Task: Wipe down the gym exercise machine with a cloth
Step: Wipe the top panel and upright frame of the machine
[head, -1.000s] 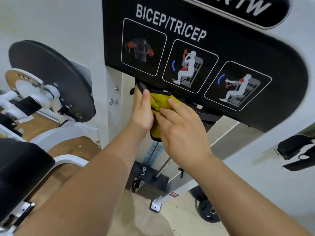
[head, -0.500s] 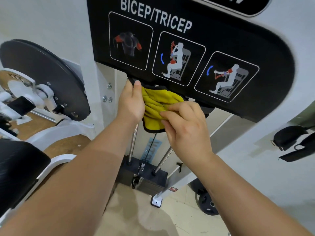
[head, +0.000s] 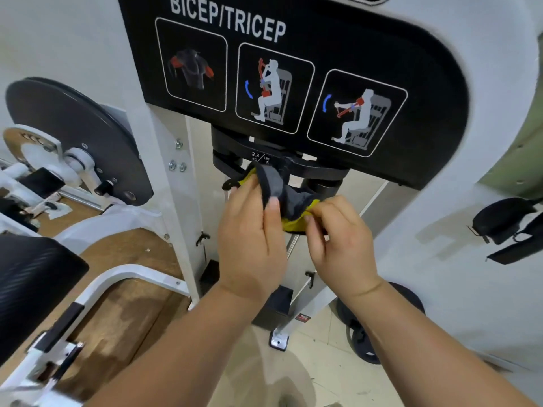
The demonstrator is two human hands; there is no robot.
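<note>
A yellow cloth with a dark grey side [head: 289, 201] hangs bunched just below the black weight block [head: 282, 164] under the BICEP/TRICEP placard [head: 293, 69] of the white exercise machine. My left hand [head: 249, 236] grips the cloth's left part, thumb laid over the grey side. My right hand [head: 338, 239] pinches the cloth's lower right yellow edge with its fingertips. Both hands are a little below the block; the cloth's top corner reaches up to it.
A black round disc [head: 73, 136] and white lever parts stand at the left, with a black pad [head: 32, 286] lower left. White frame post [head: 164, 186] beside my left hand. Weight plates [head: 361, 342] lie on the floor; black straps [head: 505, 227] hang at right.
Both hands have come down from the placard's lower edge with the cloth. The cloth has been turned so its grey side shows, and the weight block is now uncovered.
</note>
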